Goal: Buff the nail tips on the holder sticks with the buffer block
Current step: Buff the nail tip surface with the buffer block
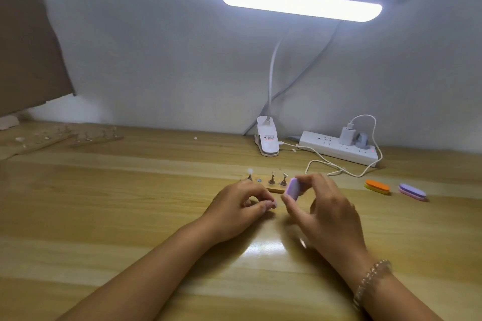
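On my wooden desk (pixel 130 203), a lit bar lamp (pixel 301 2) reaches out from its white clip base (pixel 268 138) by the wall. Just right of the base lies a white power strip (pixel 326 147) with a charger (pixel 346 135) plugged in, and a white cable (pixel 323 163) loops in front of it. Further right an orange-and-yellow block (pixel 377 186) and a purple block (pixel 412 191) lie near each other, and brown cardboard (pixel 26 47) stands at my far left.
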A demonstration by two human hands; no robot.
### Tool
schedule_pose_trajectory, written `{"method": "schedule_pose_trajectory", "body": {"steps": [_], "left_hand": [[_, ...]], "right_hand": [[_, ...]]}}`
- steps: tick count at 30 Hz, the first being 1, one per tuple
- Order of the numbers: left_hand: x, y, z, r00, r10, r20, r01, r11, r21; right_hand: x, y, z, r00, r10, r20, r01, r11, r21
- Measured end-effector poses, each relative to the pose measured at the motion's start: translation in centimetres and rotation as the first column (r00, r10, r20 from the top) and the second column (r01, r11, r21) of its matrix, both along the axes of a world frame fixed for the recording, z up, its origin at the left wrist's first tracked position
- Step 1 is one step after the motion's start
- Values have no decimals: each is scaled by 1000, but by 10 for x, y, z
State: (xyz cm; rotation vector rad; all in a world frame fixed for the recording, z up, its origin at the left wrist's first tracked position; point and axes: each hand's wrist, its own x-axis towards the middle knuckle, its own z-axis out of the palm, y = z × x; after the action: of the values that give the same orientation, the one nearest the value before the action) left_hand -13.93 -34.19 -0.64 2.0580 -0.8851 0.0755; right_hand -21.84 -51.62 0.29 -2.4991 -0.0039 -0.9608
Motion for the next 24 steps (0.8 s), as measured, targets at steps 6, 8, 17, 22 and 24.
{"method": "schedule_pose_trajectory", "body": {"steps": [6,8,17,22,24], "left_hand": [[2,0,-3,999,21,24,-22,999,45],[2,1,-2,1000,8,4,-8,1000,-6],[4,1,-3,999,0,-35,-2,999,-38],[3,1,-5,1000,5,9,-5,999,36],[4,1,-5,1000,13,4,-13,1000,21]], "right_hand": [[-4,9,-4,981,110,-157,-140,970,-198],[-1,6,-2,990,66,-123,-84,986,-141],[3,-1,-2,991,57,-122,-63,997,-51],[-7,7,-3,990,109,-94,-124,976,-180],[-5,8,-4,992,87,-94,-105,973,-207]]}}
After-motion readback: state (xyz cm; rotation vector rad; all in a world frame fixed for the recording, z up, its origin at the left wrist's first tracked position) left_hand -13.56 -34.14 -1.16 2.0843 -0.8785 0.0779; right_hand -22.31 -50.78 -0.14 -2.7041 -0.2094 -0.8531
